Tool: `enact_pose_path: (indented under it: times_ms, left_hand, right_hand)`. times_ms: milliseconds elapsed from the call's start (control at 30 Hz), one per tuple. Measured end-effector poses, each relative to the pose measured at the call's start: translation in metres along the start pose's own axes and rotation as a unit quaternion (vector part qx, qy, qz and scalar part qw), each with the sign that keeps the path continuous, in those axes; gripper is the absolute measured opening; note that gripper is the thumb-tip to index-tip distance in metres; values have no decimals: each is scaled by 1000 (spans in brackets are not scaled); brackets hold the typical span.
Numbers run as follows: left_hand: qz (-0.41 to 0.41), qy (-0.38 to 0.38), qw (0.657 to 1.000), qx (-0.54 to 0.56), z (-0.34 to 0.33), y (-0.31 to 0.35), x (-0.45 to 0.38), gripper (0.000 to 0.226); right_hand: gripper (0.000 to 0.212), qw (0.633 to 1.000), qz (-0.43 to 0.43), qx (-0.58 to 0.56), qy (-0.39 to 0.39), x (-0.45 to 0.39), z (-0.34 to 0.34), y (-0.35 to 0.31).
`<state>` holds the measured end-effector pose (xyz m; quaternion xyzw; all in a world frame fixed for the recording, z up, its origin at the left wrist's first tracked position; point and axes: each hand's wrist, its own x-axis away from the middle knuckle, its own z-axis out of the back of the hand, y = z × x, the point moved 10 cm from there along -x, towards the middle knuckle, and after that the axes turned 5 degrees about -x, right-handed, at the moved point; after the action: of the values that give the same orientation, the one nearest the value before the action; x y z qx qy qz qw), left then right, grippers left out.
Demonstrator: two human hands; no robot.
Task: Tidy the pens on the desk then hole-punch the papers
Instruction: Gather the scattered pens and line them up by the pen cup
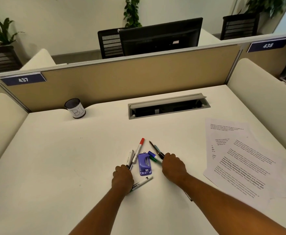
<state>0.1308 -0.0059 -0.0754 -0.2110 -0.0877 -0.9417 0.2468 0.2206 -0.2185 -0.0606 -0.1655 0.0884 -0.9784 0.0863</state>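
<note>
Where the white bench [54, 158] runs back to a tan divider [122, 78], a dark mesh cup [75, 108] with a paper label stands near the far left corner, and a grey cable tray [168, 106] with its lid up sits along the far edge. Number plates reading 437 and 438 hang on the divider; behind it stand a black monitor [161, 36], dark chairs and potted plants against a pale wall.

Near the middle of the bench, toward the near edge, lies a purple punch [144, 164]. The left hand [122, 178] is clenched around a red-capped marker [138, 150] and black pens [130, 158] just left of the punch. The right hand [173, 165] grasps a bundle of pens [155, 154], blue and green caps among them, just right of it. A white marker [141, 183] lies loose on the bench, partly under the left wrist. Printed papers [237, 160] are spread, overlapping, by the right edge.
</note>
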Motion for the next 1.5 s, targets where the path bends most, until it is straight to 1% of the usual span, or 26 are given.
enact_pose_path:
  times_ms: [133, 200, 267, 333, 400, 500, 600, 667, 733, 767, 867, 933, 1067, 1200, 1267, 1367, 1433, 1467, 1500]
  left_hand:
    - [-9, 38, 999, -22, 6, 2, 4, 33]
    - [-13, 52, 998, -30, 8, 3, 6, 32]
    - [-14, 62, 997, -42, 10, 3, 7, 32]
    - [-28, 71, 995, -67, 9, 8, 10, 33]
    - [-36, 76, 993, -83, 6, 12, 15, 34]
    - [20, 73, 997, -21, 11, 2, 20, 29]
    - [27, 44, 998, 40, 11, -2, 18, 29]
    - [16, 26, 998, 52, 9, -4, 13, 32]
    - [25, 12, 998, 58, 8, -11, 10, 31]
    - [26, 8, 996, 81, 8, -14, 8, 31]
    - [31, 15, 986, 163, 12, -27, 4, 19]
    - [34, 30, 981, 189, 14, -34, 3, 12]
    - [24, 85, 971, 220, 22, -38, 10, 8]
    - [6, 115, 963, 242, 17, -33, 22, 11]
    - [-11, 109, 967, 232, 9, -30, 27, 15]
    - [-36, 74, 975, 206, -5, -30, 27, 23]
    - [-48, 54, 979, 191, -9, -30, 25, 29]
    - [-59, 47, 981, 181, -11, -29, 23, 36]
    - [-76, 37, 983, 163, -12, -26, 21, 47]
  right_hand:
    - [27, 1000, 19, 22, 8, 1, -3, -2]
    - [27, 999, 28, 13, 9, 2, -4, -1]
    - [28, 999, 31, -22, 1, 1, -5, 4]
    - [29, 996, 28, -82, -12, 0, -6, 15]
    - [27, 991, 23, -131, -8, 0, -7, 26]
    - [29, 989, 12, -145, -1, 1, -9, 31]
    - [40, 984, -15, -174, -13, -8, -8, 31]
    - [45, 972, -39, -231, -33, -17, -7, 31]
    - [50, 951, -68, -297, -45, -23, -6, 30]
    - [52, 943, -80, -320, -45, -27, -5, 28]
    - [54, 923, -102, -368, -50, -37, -1, 12]
    - [53, 914, -101, -390, -54, -46, 5, -6]
    - [51, 915, -87, -387, -73, -66, 12, -49]
    - [61, 925, -78, -361, -90, -82, 10, -86]
    - [68, 935, -71, -332, -101, -87, 8, -99]
    - [77, 952, -71, -279, -105, -93, 5, -111]
    - [78, 958, -75, -260, -100, -95, 4, -115]
    - [76, 961, -72, -250, -96, -97, 4, -117]
    - [74, 964, -67, -240, -93, -98, 4, -120]
